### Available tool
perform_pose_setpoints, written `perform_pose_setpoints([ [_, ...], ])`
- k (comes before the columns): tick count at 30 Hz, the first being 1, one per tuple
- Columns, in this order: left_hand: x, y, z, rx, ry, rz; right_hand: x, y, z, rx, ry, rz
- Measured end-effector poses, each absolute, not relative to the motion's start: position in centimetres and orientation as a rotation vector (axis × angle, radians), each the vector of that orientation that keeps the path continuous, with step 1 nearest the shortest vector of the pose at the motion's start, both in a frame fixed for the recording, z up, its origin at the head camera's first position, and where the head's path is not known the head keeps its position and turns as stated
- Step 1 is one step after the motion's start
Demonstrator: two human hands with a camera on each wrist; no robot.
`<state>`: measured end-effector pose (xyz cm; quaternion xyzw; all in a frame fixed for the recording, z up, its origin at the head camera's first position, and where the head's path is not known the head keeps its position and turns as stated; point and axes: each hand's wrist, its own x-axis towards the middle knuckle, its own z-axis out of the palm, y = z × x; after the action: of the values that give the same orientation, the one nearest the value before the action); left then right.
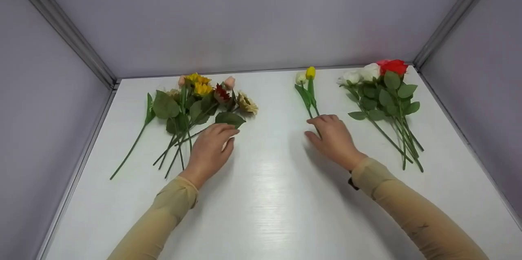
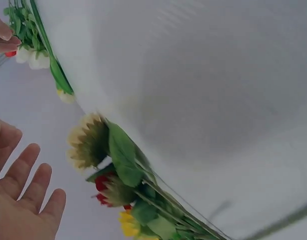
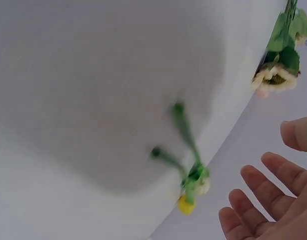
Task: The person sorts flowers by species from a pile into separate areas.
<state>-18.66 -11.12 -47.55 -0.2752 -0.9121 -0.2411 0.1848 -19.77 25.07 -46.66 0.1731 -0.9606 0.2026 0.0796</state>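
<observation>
My left hand (image 1: 211, 149) hovers by the lower right of a mixed flower bunch, fingers relaxed and holding nothing. That bunch has yellow sunflowers (image 1: 202, 88), a dark red flower (image 1: 222, 93), a beige sunflower (image 1: 246, 104) and pink buds (image 1: 229, 83). Over the stems of two tulips, one yellow (image 1: 310, 73) and one white (image 1: 301, 77), is my right hand (image 1: 332, 139). Its fingers (image 3: 256, 182) are spread and loosely bent in the right wrist view, with the stem ends apart from them. The left hand's fingers (image 2: 31, 170) are likewise spread in its own wrist view.
On the right of the white table (image 1: 261, 194) lies a bunch of roses, red (image 1: 393, 67) and white (image 1: 370, 72), with leafy stems pointing toward me. A single green stem (image 1: 128, 156) lies at the far left. Grey panels (image 1: 261, 19) enclose the back and sides.
</observation>
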Motion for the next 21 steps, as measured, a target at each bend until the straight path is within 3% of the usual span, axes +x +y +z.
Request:
perform_pose_setpoints([
  [12,-20.1,-24.2,-49.6,-0.335,-2.613,-0.496,-17.4,13.3,-47.0,1.022,-2.849,0.463],
  [21,-19.2,-31.8,-50.7,0.058,-2.844,-0.395,-14.9,5.9,-47.2,1.393,-2.704,0.233],
])
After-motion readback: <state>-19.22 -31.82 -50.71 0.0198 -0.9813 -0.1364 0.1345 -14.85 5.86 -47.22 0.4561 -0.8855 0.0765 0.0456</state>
